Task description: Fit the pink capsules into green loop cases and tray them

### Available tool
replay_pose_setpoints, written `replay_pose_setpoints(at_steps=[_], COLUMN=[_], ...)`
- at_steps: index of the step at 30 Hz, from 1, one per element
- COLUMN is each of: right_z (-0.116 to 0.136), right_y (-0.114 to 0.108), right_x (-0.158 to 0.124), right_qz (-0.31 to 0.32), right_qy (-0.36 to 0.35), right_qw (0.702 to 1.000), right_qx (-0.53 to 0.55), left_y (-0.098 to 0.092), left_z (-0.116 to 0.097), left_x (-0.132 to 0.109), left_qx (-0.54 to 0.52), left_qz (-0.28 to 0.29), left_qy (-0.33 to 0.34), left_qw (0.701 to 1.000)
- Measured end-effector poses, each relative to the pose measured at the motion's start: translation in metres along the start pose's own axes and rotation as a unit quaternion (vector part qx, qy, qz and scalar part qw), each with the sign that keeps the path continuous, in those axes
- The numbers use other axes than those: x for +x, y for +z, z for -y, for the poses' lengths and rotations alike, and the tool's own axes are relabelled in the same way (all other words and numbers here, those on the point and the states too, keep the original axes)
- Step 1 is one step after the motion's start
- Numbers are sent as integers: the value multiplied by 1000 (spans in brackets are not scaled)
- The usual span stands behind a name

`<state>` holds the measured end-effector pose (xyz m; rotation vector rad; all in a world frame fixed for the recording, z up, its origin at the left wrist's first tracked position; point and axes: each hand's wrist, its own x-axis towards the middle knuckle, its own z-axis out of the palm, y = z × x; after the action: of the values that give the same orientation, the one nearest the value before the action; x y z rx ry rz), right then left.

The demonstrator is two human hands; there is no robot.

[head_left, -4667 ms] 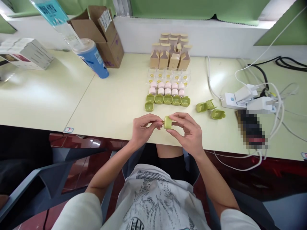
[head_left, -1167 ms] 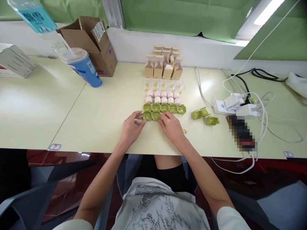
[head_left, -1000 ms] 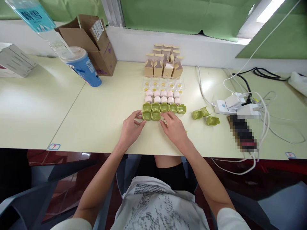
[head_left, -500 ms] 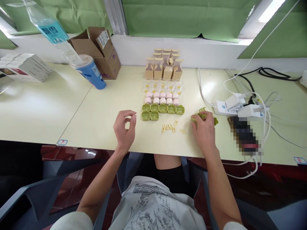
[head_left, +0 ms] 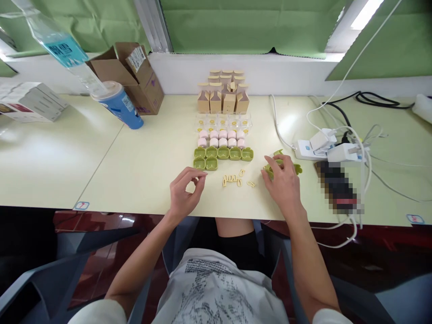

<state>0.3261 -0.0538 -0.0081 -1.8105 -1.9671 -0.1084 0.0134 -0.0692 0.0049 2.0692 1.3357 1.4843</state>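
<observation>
Two rows of small green plastic cups point(head_left: 222, 154) stand in the middle of the pale table. My right hand point(head_left: 282, 181) rests over loose green cups point(head_left: 297, 168) to the right, fingers curled on one of them. My left hand point(head_left: 184, 191) hovers above the table's front, fingers loosely curled and apart, holding nothing. Between my hands lie several small yellow rings point(head_left: 234, 180). Behind the green cups sit pink caps point(head_left: 221, 138), clear pieces with yellow dots point(head_left: 222, 121) and small tan cartons point(head_left: 222, 92).
A blue cup point(head_left: 119, 104) and a tilted water bottle point(head_left: 59, 45) stand at the left, beside an open cardboard box point(head_left: 135, 76) and a white box point(head_left: 29, 101). A power strip with white cables point(head_left: 324, 144) lies at the right.
A finished green cup was set into the front row. My right hand then moved right onto the loose green cups, and my left hand drew back toward the table's edge, uncovering the yellow rings.
</observation>
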Motion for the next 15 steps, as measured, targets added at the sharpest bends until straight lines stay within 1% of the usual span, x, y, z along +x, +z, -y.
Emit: replay_pose_setpoints(at_steps=[2, 4, 6, 7, 8, 10, 12, 13, 15], right_z=[2, 2, 1, 0, 0, 4, 13, 20, 36], right_y=[-2, -2, -2, -3, -5, -13, -23, -29, -38], right_x=[-2, -3, -2, -2, -1, 0, -2, -3, -8], right_qz=[6, 26, 37, 27, 5, -58, -103, -105, -67], right_qy=[50, 75, 65, 53, 38, 12, -11, -22, -47], right_qw=[998, 995, 996, 997, 999, 997, 979, 963, 929], right_qx=[-26, -52, -57, -48, -30, 46, 174, 245, 360], left_y=[0, -1, -2, -1, -1, 1, 4, 6, 8], left_z=[-1, -2, -2, -2, -2, -4, -6, -8, -13], left_x=[0, 0, -1, -1, -2, -2, -2, -2, -3], left_qx=[-2, -8, -16, -18, -20, -28, -55, -78, -135], left_qz=[5, 8, 10, 12, 12, 12, 16, 20, 36], left_qy=[7, 10, 12, 12, 10, 3, -3, -7, -23], left_qw=[1000, 1000, 1000, 1000, 1000, 1000, 998, 997, 990])
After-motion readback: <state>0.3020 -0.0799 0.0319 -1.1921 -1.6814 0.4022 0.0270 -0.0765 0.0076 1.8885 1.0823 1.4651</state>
